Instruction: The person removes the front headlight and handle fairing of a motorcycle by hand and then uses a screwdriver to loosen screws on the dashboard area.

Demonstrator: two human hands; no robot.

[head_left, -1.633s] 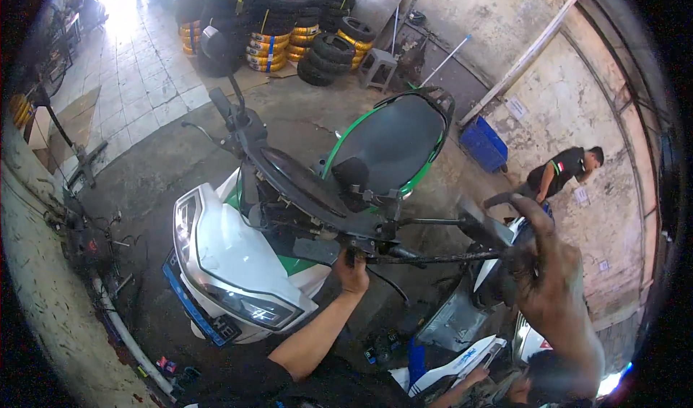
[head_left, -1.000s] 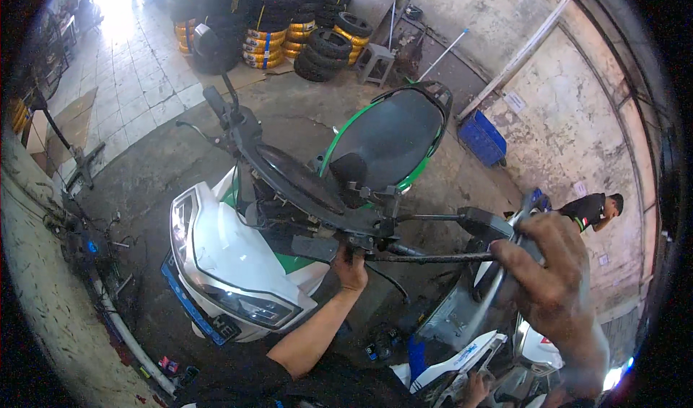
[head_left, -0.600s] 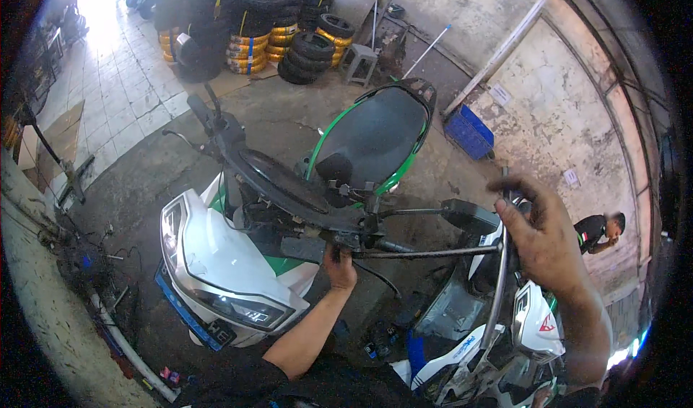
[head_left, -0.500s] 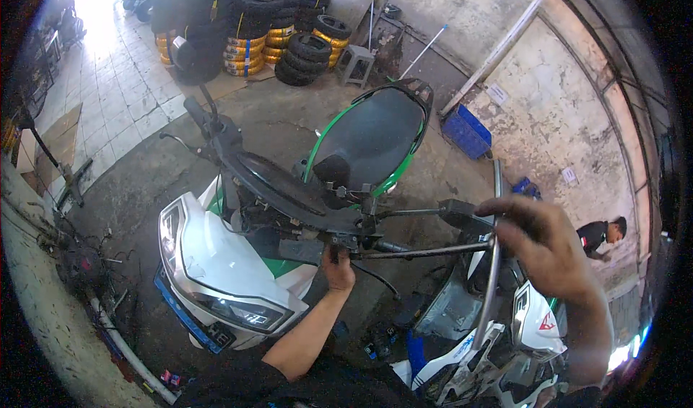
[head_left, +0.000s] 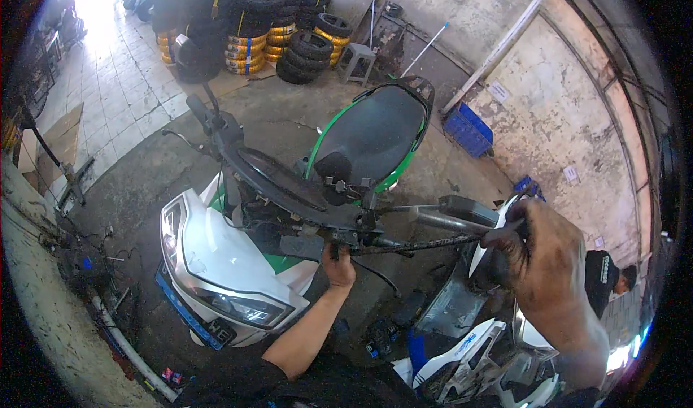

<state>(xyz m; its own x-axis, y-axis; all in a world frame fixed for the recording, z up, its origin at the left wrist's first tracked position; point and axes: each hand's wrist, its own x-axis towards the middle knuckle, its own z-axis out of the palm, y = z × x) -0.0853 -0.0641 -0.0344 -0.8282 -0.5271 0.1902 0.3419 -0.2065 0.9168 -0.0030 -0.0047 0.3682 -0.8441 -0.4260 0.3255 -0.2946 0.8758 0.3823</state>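
Observation:
My right hand [head_left: 545, 256] is closed around the handle of a T-handle wrench, whose dark shaft [head_left: 444, 243] runs left to the scooter's bare handlebar. The grey crossbar is smeared by motion. At the shaft's other end, my left hand [head_left: 337, 269] is closed under the handlebar assembly [head_left: 289, 206]; what its fingers grip is hidden. The white and green scooter has its front panel and headlights [head_left: 216, 263] at the left and a black seat [head_left: 368, 133] behind the handlebar.
A second white scooter body [head_left: 462, 357] stands at lower right, near another person [head_left: 600, 278]. Stacked tyres [head_left: 249, 36], a grey stool [head_left: 356, 63] and a blue crate [head_left: 469, 130] are farther back. A mirror [head_left: 189, 54] sticks up from the handlebar's left side.
My right hand has gone from open beside the wrench's crossbar to closed on its handle. The crossbar has turned. My left hand stays put. The other person has shifted.

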